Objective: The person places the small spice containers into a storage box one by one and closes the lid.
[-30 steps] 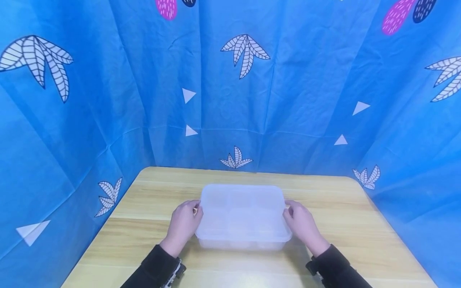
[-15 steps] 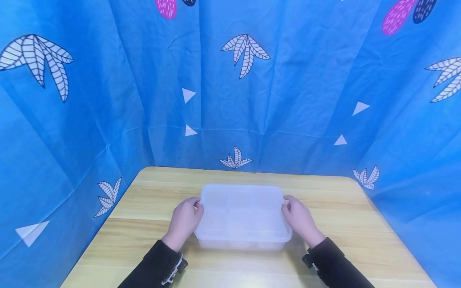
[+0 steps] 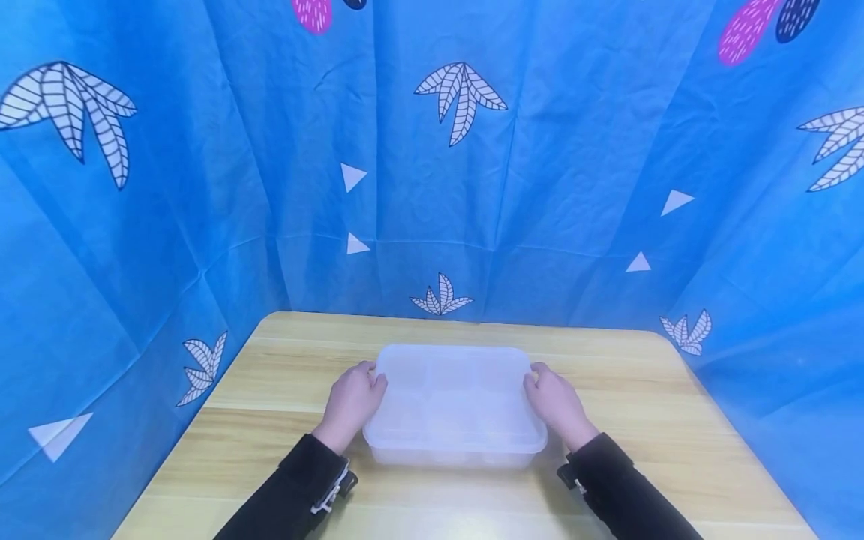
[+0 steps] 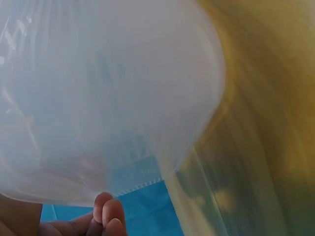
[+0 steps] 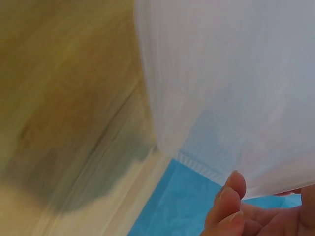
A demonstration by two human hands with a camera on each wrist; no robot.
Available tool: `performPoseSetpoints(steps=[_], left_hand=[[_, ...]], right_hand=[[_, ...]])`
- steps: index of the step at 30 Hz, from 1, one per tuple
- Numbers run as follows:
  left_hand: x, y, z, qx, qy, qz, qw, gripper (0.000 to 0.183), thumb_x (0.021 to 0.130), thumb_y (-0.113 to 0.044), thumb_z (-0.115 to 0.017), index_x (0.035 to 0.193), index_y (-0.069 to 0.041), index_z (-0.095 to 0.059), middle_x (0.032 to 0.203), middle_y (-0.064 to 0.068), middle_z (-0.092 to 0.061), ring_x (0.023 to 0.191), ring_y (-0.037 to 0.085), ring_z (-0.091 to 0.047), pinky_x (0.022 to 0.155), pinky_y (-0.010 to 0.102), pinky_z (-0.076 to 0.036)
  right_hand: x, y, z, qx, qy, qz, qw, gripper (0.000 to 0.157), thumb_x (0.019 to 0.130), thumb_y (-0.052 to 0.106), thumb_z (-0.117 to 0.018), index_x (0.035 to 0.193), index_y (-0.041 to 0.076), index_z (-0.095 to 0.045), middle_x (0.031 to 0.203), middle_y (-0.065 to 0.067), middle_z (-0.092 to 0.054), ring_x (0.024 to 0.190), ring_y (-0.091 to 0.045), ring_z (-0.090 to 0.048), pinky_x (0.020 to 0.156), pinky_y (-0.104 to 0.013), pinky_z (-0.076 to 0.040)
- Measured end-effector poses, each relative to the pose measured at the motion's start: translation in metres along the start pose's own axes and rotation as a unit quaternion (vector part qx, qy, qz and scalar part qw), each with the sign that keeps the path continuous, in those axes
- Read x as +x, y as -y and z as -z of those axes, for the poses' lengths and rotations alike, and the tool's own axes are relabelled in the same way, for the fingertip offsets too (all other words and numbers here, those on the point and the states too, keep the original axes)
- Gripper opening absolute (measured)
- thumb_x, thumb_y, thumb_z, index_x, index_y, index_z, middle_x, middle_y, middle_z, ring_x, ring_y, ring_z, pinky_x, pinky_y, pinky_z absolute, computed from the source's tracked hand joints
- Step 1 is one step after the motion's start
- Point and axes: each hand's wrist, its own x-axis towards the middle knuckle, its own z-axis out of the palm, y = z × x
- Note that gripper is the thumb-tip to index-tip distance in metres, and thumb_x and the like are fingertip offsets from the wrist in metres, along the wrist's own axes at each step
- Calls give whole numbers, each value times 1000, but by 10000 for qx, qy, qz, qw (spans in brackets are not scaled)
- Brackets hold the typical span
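Observation:
A translucent white plastic food container point(image 3: 452, 457) stands on the wooden table, its lid point(image 3: 452, 397) lying level on top. Faint divider lines show through the lid. At the container's left side, toward the far corner, my left hand point(image 3: 350, 403) pinches the rim, thumb over the lid. My right hand point(image 3: 556, 405) grips the opposite rim the same way. Fingertips point(image 4: 112, 211) curl beside the cloudy wall at the rim in the left wrist view. In the right wrist view, fingertips point(image 5: 234, 186) bend up under the rim's edge.
The light wooden table point(image 3: 675, 450) has rounded far corners. A blue curtain point(image 3: 574, 150) with leaf and triangle prints hangs around its back and sides. Dark sleeves point(image 3: 297, 487) with wrist-worn gear cover both forearms.
Both hands have slid a little farther along the container's side rims, toward its far corners, with the thumbs slightly farther in over the lid. The container has stayed in place.

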Motion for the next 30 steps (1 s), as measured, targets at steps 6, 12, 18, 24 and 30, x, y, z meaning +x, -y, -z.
performPoseSetpoints(steps=[6,12,18,24,30], left_hand=[[5,-2,-3,-192,219,425,9987,48,102,-28,-48,132,9,-55,112,21,-69,100,35,-66,88,51,-54],[8,-4,-4,-19,455,756,9961,49,104,-34,-41,128,8,-50,96,16,-65,78,27,-61,64,38,-51],[11,-4,-4,289,834,915,9919,66,106,-38,-29,145,16,-32,135,33,-52,113,45,-59,91,54,-51],[14,-6,-3,554,992,1035,9881,64,107,-37,-23,140,12,-46,140,30,-52,123,47,-53,99,57,-47],[16,-9,-7,637,1078,1015,9869,62,107,-36,-21,131,8,-57,127,25,-62,111,43,-61,92,54,-50]], right_hand=[[6,0,1,-422,104,-26,9991,50,107,26,-32,133,-12,-51,127,-34,-58,116,-52,-56,99,-61,-46],[10,-2,2,-546,229,-146,9981,48,107,29,-30,121,-9,-57,110,-28,-64,104,-50,-61,88,-60,-51],[13,1,1,-459,544,-288,9970,60,108,33,-25,136,-15,-46,134,-36,-52,121,-54,-51,101,-62,-44],[16,4,1,-525,791,-462,9944,66,108,36,-20,141,-18,-39,141,-38,-44,128,-55,-44,106,-61,-40],[17,-1,0,-530,891,-559,9930,67,108,37,-17,139,-15,-46,138,-37,-48,125,-56,-47,105,-62,-40]])
